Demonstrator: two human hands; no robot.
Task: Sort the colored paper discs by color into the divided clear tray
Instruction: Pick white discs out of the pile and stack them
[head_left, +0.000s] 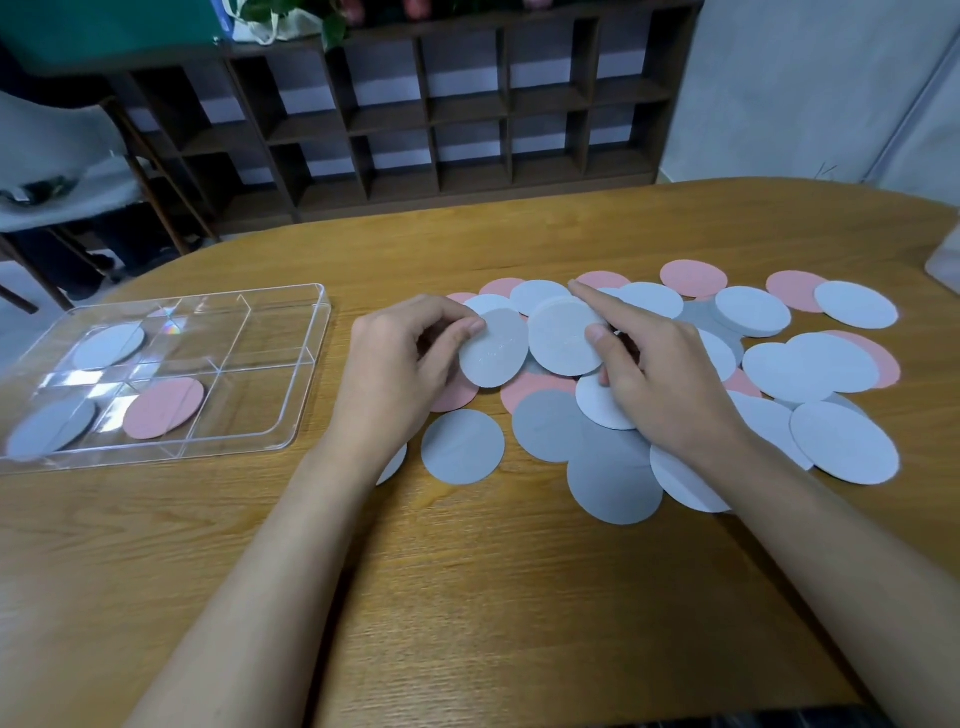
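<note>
Three round paper discs (163, 408) are lying in the clear tray (260, 400); left hand (405, 364) and right hand (670, 384) are each pinching a grey disc (493, 358).

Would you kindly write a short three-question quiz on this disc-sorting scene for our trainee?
1. True or false: the clear tray lies left of the loose disc pile.
2. What colour is the disc that the left hand pinches? A grey, B pink, C green.
3. Fill the gap: the pink disc in the tray sits in the row ____ the person.
Key: 1 true; 2 A; 3 nearest.
</note>
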